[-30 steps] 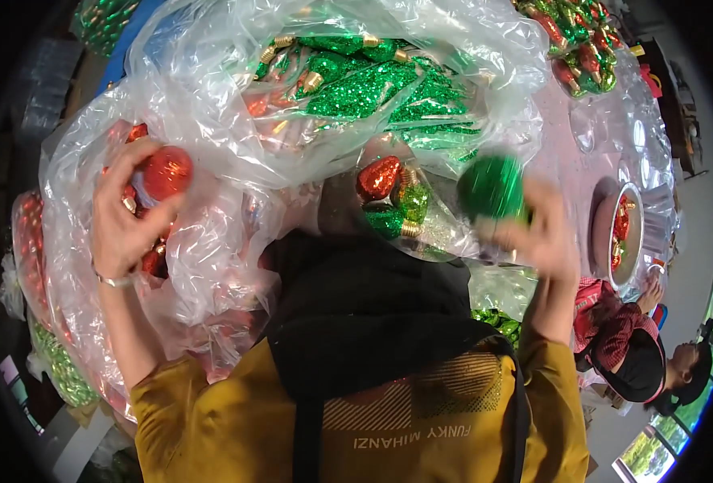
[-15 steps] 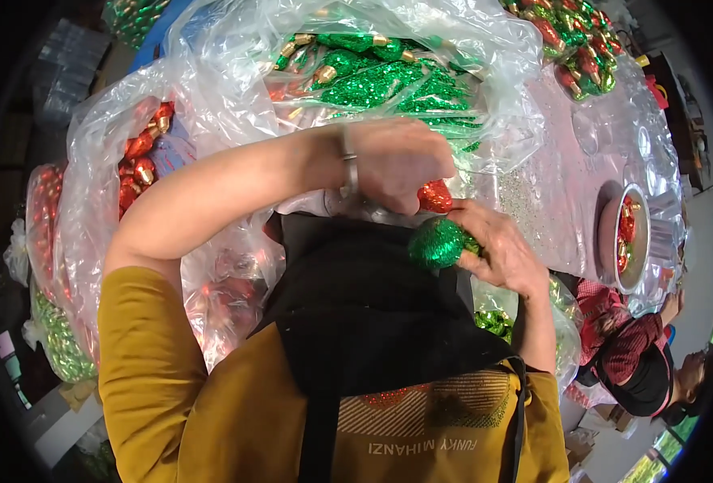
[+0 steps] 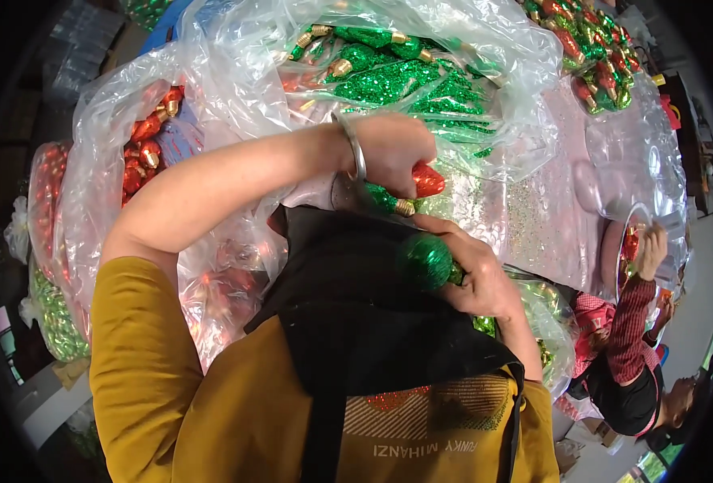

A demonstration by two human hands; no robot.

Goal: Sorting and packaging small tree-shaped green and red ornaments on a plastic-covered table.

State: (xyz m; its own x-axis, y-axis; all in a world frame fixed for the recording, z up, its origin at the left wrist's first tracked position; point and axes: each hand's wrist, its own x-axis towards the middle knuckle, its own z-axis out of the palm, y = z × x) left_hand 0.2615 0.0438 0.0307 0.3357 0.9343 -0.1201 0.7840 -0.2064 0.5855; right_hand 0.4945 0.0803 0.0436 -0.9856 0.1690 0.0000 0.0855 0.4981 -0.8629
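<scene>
While clear plastic bags are crowding the whole table, the scene is running from red to green as the eye is moving left to right. At the far left edge a bag of red ornaments (image 3: 47, 201) is sitting beside a bag of green ornaments (image 3: 55, 310) lower down. Just right of these, a large clear bag (image 3: 123, 121) is holding red bulb-shaped ornaments with gold caps (image 3: 149, 129). The person's left arm is reaching across from the left, a metal bangle (image 3: 355, 145) circling its wrist, and the left hand (image 3: 393, 149) is closing its fingers around a red glitter ornament (image 3: 429, 181), which is poking out on the right side of the fist near the middle of the view. Just below it a small green piece with a gold cap (image 3: 393, 201) is showing. Slightly right and nearer, the right hand (image 3: 473, 270) is wrapping its fingers around a round green glitter ornament (image 3: 427, 262), held just above the person's dark apron (image 3: 356, 322). Beyond both hands, an open bag of green glitter ornaments (image 3: 405, 76) is lying on the far side. At the far right, another person in a checked sleeve (image 3: 630, 310) is raising a hand (image 3: 654, 245) near a bowl (image 3: 614, 249).
</scene>
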